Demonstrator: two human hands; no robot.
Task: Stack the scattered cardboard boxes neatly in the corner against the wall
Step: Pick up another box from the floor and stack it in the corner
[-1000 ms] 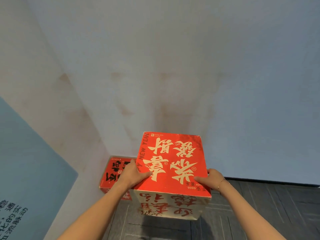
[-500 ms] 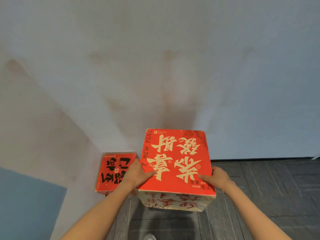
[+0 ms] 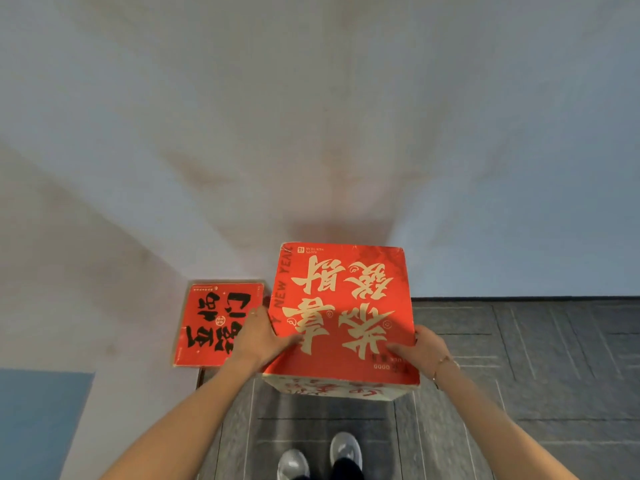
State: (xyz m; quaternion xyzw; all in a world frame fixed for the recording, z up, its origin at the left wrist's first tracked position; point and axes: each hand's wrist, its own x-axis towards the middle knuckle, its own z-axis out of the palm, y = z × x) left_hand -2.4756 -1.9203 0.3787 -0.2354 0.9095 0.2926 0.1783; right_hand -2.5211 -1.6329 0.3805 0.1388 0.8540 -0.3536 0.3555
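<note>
A large red cardboard box (image 3: 343, 306) with cream lettering is held up in front of me, its top facing the camera. My left hand (image 3: 259, 336) grips its left edge with the thumb across the top. My right hand (image 3: 424, 349) grips the right edge the same way. A smaller red box (image 3: 211, 323) with black lettering stands in the corner on the floor, just left of the held box and lower down. The held box's far edge is close to the wall; whether it touches is unclear.
Pale walls (image 3: 311, 133) meet in the corner at the left. A blue panel (image 3: 38, 420) shows at the lower left. Dark grey carpet tiles (image 3: 536, 358) stretch to the right. My shoes (image 3: 318, 459) stand directly below the held box.
The view has tilted downward and I have stepped closer to the corner. My shoes have come into view. Both hands keep the same hold on the large box.
</note>
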